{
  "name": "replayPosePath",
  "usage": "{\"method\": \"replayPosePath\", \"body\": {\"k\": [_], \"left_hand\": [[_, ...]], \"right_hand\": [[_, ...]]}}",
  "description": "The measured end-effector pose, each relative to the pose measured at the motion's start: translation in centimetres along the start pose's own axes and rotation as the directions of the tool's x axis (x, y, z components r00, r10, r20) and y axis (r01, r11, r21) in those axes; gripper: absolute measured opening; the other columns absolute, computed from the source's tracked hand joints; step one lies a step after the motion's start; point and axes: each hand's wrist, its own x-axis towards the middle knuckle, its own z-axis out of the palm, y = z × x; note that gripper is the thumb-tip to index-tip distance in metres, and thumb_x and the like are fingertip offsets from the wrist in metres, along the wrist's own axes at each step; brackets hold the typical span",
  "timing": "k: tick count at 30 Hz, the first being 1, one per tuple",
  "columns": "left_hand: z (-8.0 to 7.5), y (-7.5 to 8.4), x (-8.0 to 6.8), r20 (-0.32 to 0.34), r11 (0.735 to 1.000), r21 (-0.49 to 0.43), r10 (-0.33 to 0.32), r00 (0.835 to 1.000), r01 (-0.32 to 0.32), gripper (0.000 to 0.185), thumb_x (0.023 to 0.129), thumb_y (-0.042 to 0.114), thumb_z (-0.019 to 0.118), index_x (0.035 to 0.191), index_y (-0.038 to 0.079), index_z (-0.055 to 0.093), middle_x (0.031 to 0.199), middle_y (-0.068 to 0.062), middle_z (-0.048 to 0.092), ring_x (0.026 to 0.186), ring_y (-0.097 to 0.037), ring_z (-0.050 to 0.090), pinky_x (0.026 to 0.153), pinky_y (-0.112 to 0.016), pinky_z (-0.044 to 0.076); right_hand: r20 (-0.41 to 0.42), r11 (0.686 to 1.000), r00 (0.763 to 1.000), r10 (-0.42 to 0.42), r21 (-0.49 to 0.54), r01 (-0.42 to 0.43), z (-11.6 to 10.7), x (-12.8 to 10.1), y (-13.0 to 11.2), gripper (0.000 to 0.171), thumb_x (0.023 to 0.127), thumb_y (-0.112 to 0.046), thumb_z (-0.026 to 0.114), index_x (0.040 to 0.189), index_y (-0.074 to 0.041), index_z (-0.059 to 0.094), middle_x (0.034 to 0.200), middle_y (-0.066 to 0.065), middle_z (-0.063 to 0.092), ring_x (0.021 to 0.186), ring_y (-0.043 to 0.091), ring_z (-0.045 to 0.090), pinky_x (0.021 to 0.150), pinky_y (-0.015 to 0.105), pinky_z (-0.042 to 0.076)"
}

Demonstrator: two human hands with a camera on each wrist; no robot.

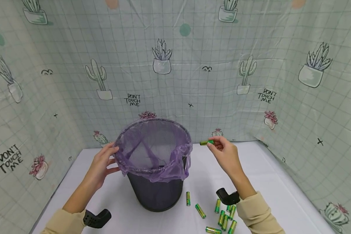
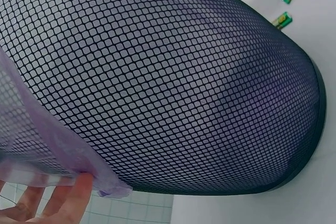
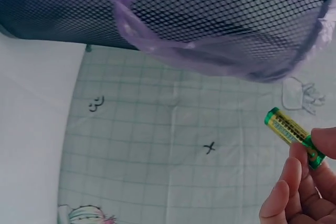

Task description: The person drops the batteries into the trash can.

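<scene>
Left hand [image 1: 100, 165], lower left of centre: fingers rest against the rim of the black mesh wastebasket [image 1: 156, 191], on its purple plastic liner bag [image 1: 152, 152]; fingers nearly straight, not clenched. Basket stands upright at frame centre on the white table [image 1: 280, 195]. Right hand [image 1: 226, 152], right of centre, pinches one green-and-gold cylindrical battery [image 1: 206, 142] just beside the rim, at rim height. Loose matching batteries [image 1: 222, 217] lie along the lower right edge.
</scene>
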Motion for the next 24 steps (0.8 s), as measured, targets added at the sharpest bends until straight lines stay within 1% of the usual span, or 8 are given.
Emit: {"method": "replayPosePath", "body": {"k": [4, 7, 9, 13, 18, 21, 24], "left_hand": [[-0.1, 0.2, 0.1, 0.003, 1.0, -0.001, 0.004, 1.0, -0.004, 0.054, 0.099, 0.035, 0.038, 0.145, 0.01, 0.026, 0.127, -0.008, 0.038, 0.09, -0.003, 0.055, 0.078, -0.027, 0.051], [-0.1, 0.2, 0.1, 0.006, 1.0, 0.003, 0.009, 1.0, -0.009, 0.053, 0.099, 0.034, 0.038, 0.144, 0.01, 0.028, 0.126, -0.008, 0.039, 0.091, -0.004, 0.055, 0.079, -0.027, 0.051], [-0.2, 0.2, 0.1, 0.009, 1.0, 0.006, 0.008, 1.0, -0.008, 0.053, 0.099, 0.034, 0.038, 0.144, 0.01, 0.027, 0.127, -0.009, 0.038, 0.092, -0.005, 0.055, 0.079, -0.028, 0.051], [-0.3, 0.3, 0.1, 0.011, 1.0, 0.012, 0.001, 1.0, -0.002, 0.055, 0.099, 0.035, 0.037, 0.146, 0.01, 0.025, 0.135, -0.013, 0.033, 0.094, -0.005, 0.054, 0.08, -0.028, 0.051], [-0.4, 0.3, 0.1, 0.01, 1.0, 0.017, -0.014, 1.0, 0.014, 0.056, 0.099, 0.036, 0.037, 0.147, 0.012, 0.023, 0.14, -0.015, 0.03, 0.098, -0.008, 0.053, 0.082, -0.029, 0.051], [-0.4, 0.3, 0.1, 0.011, 1.0, 0.014, -0.018, 1.0, 0.018, 0.056, 0.099, 0.036, 0.037, 0.147, 0.012, 0.023, 0.141, -0.015, 0.029, 0.098, -0.008, 0.053, 0.082, -0.029, 0.051], [-0.5, 0.3, 0.1, 0.015, 1.0, 0.013, -0.022, 1.0, 0.022, 0.056, 0.098, 0.036, 0.038, 0.148, 0.013, 0.023, 0.143, -0.015, 0.03, 0.096, -0.006, 0.053, 0.081, -0.028, 0.051]], "right_hand": [[-0.027, 0.999, 0.999, -0.041, 0.022, 0.042, -0.5, 0.3, -1.1, 0.023, 0.09, -0.014, 0.06, 0.11, -0.003, 0.064, 0.093, 0.011, 0.064, 0.079, 0.013, 0.055, 0.069, 0.016, 0.045], [-0.02, 0.995, 0.997, -0.077, 0.056, 0.078, -0.5, 0.5, -2.2, 0.023, 0.09, -0.014, 0.06, 0.111, -0.004, 0.063, 0.095, 0.012, 0.064, 0.081, 0.013, 0.057, 0.071, 0.017, 0.046], [-0.006, 0.992, 0.995, -0.099, 0.081, 0.099, -0.4, 0.5, -3.0, 0.023, 0.09, -0.014, 0.06, 0.111, -0.004, 0.063, 0.095, 0.011, 0.064, 0.082, 0.014, 0.057, 0.073, 0.018, 0.046], [0.03, 0.982, 0.989, -0.142, 0.13, 0.137, 0.2, 0.5, -4.6, 0.022, 0.09, -0.013, 0.06, 0.111, -0.005, 0.064, 0.096, 0.011, 0.064, 0.084, 0.017, 0.059, 0.077, 0.021, 0.047], [0.069, 0.97, 0.981, -0.184, 0.174, 0.17, 1.3, 0.3, -6.2, 0.023, 0.09, -0.012, 0.06, 0.111, -0.006, 0.064, 0.096, 0.01, 0.065, 0.086, 0.017, 0.061, 0.08, 0.025, 0.049], [0.089, 0.958, 0.971, -0.224, 0.206, 0.202, 1.9, 0.2, -6.9, 0.023, 0.089, -0.01, 0.061, 0.111, -0.006, 0.064, 0.096, 0.009, 0.065, 0.086, 0.017, 0.061, 0.08, 0.026, 0.05], [0.107, 0.94, 0.955, -0.277, 0.238, 0.246, 2.5, 0.1, -7.5, 0.023, 0.088, -0.007, 0.062, 0.11, -0.005, 0.064, 0.096, 0.009, 0.065, 0.084, 0.017, 0.061, 0.077, 0.025, 0.051]]}}
